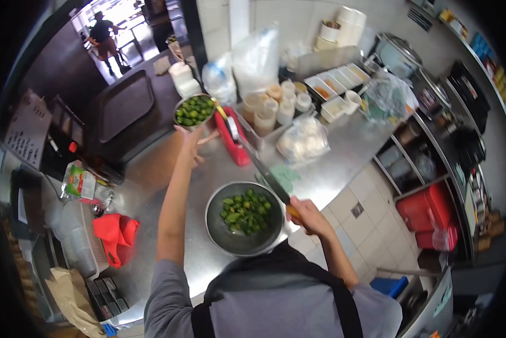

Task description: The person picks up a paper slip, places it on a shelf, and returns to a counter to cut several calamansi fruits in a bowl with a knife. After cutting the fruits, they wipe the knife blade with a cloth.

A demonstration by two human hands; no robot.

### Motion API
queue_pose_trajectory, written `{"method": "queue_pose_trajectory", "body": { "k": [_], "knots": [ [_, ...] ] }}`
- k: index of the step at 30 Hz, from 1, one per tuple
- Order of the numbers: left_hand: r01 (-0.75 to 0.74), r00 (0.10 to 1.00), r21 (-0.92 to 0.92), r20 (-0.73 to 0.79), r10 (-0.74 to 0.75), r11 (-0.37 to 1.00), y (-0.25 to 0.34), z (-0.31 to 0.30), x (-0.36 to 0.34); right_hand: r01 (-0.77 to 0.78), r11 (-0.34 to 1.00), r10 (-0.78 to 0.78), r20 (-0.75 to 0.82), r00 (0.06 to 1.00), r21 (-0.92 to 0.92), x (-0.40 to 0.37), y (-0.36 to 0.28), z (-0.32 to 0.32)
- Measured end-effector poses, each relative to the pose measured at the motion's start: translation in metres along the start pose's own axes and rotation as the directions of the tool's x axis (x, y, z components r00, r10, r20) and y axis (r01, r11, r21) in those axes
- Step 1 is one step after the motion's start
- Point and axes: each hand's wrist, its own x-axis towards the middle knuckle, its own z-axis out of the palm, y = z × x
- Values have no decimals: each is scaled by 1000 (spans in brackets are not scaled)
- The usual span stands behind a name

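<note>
My left hand [191,142] is stretched forward at the near rim of a bowl [178,120] heaped with small green fruits that look like limes [194,110]. Its fingers are spread, and at least one seems to touch that bowl. In my right hand [310,217] is a knife [272,183] with an orange-yellow handle, its long blade pointing forward and left above the counter. Close to my body sits a larger metal bowl [216,234] with more of the green pieces [246,213]. Beside the far bowl lies a red tool or holder [230,135].
The steel counter [168,163] carries squeeze bottles [265,118], a plastic bag of pale items [303,139] and a white condiment tray [334,81]. A dark tray [128,105] lies back left; a red cloth [116,236] sits left. Someone [103,39] stands in the distance.
</note>
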Motion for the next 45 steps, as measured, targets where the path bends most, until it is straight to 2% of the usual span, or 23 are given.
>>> {"method": "queue_pose_trajectory", "body": {
  "k": [1,2,3,6,7,8,12,13,14,15,17,19,22,23,25,28,30,32,38,39,42,44,45],
  "knots": [
    [-235,962,244,-82,262,941,-7,4,-13,46,997,-47,27,999,59,-5,-12,0],
    [-508,788,454,-98,608,732,-23,5,-16,180,970,-187,30,982,165,4,2,2],
    [-661,498,632,-33,866,404,-33,5,-22,112,980,-123,60,991,165,11,6,1],
    [-841,537,422,574,618,339,-37,34,-85,-47,997,44,48,998,56,5,12,9],
    [-822,564,384,647,514,420,-43,50,-104,-73,997,73,26,997,-14,8,7,8],
    [-929,369,341,806,463,146,-59,58,-94,-12,999,12,11,1000,39,9,4,5],
    [-899,368,366,929,-39,239,-70,109,-130,175,953,-184,15,983,247,8,10,7],
    [-944,324,327,942,-87,30,-77,121,-137,174,965,-172,-26,985,195,7,9,9],
    [-935,353,346,879,-320,-80,-80,135,-137,175,974,-166,-76,983,143,5,8,10],
    [-911,392,323,871,-297,-256,-114,137,-117,196,967,-189,-55,980,163,4,11,7],
    [-841,469,365,860,-202,-400,-169,133,-80,220,946,-225,-5,974,240,1,17,2],
    [-804,537,489,842,-60,-339,-173,135,-79,240,925,-247,-11,969,296,-3,22,-4],
    [-862,455,471,882,-123,187,-118,131,-74,209,902,-225,-2,974,378,-7,28,-12],
    [-805,490,433,871,43,405,-102,124,-80,197,893,-218,5,976,405,-11,26,-14],
    [-397,668,511,731,-142,763,-73,115,-81,181,885,-211,23,977,430,-17,27,-17],
    [-177,665,344,733,-146,922,-8,100,-113,200,892,-231,28,973,406,-16,28,-21],
    [-60,658,40,753,10,997,21,86,-129,222,892,-258,40,965,395,-15,24,-20],
    [119,620,-340,759,197,933,29,69,-130,230,896,-266,46,963,380,-13,22,-19],
    [320,606,-608,721,335,727,-19,30,-126,306,936,-312,6,950,174,5,4,-16],
    [108,764,-604,559,323,790,-7,27,-148,341,935,-340,-24,940,100,5,-3,-18],
    [80,690,-838,437,577,539,-2,-1,-159,422,906,-420,-98,902,8,17,-20,-14],
    [191,649,-861,471,598,471,7,-2,-189,494,868,-496,-90,864,-41,28,-33,-9],
    [208,521,-826,546,655,524,20,11,-222,542,823,-560,-90,823,-170,32,-41,-5]
  ]
}}
